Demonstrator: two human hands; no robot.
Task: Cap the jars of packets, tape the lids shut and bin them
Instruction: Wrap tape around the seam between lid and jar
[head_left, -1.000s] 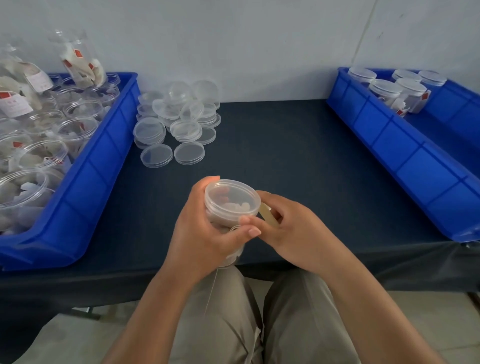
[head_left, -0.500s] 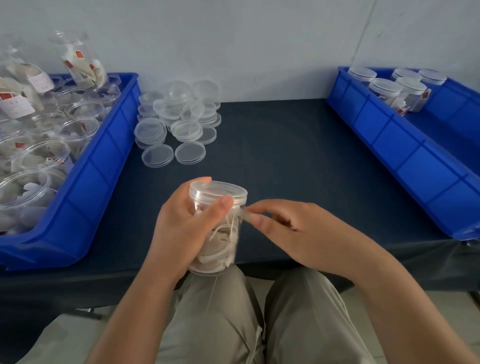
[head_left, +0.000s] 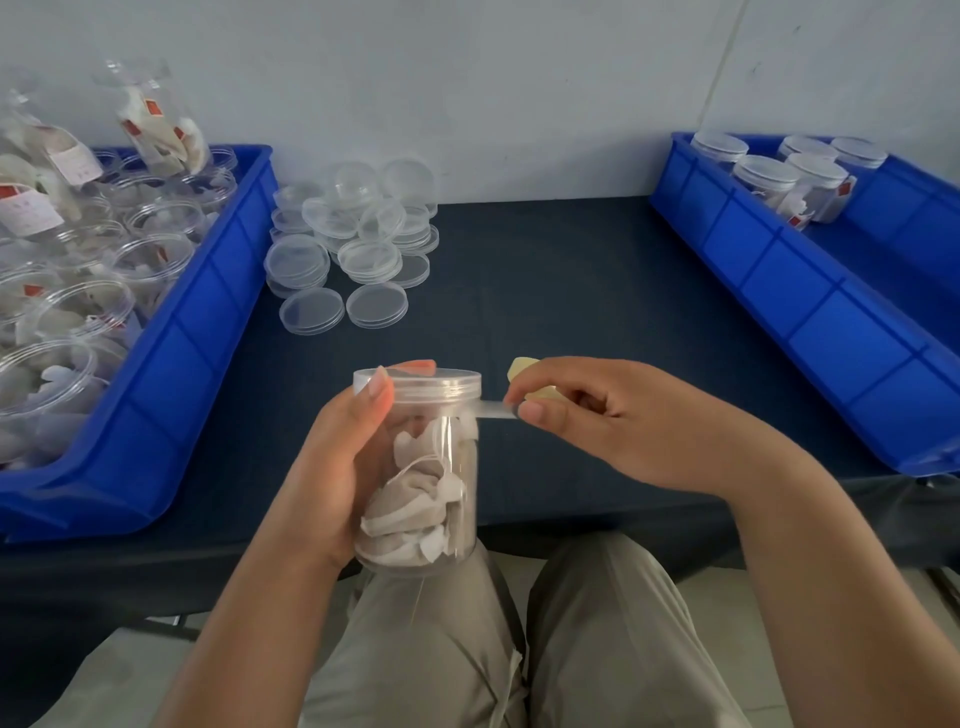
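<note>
Just at the near edge of the dark worktop (head_left: 545, 291), above the person's knees, a clear jar (head_left: 436, 493) of white packets was held upright. The left hand (head_left: 332, 467) was wrapped round the jar's body, its thumb pressed against the rim of the lid (head_left: 431, 382), which sat on the jar. The right hand (head_left: 597, 421) pinched a strip of clear tape (head_left: 491, 410) between thumb and fingertip. The strip ran taut from the jar's neck just under the lid, and a small yellowish roll (head_left: 522, 368) was tucked in the same hand.

The step in hand looked like the taping: the lid was on, and the seal was begun but not finished. The next move probably called for drawing the tape round the seam between lid and jar while the left hand turned or steadied the jar. After that, the strip would need to be torn off and pressed flat.

At the far right stood a blue bin (head_left: 779, 291) holding a few capped jars (head_left: 763, 176), the likely destination. At the left, another blue bin (head_left: 171, 395) held open jars (head_left: 150, 260). Loose lids (head_left: 353, 244) lay heaped beside it on the worktop.
</note>
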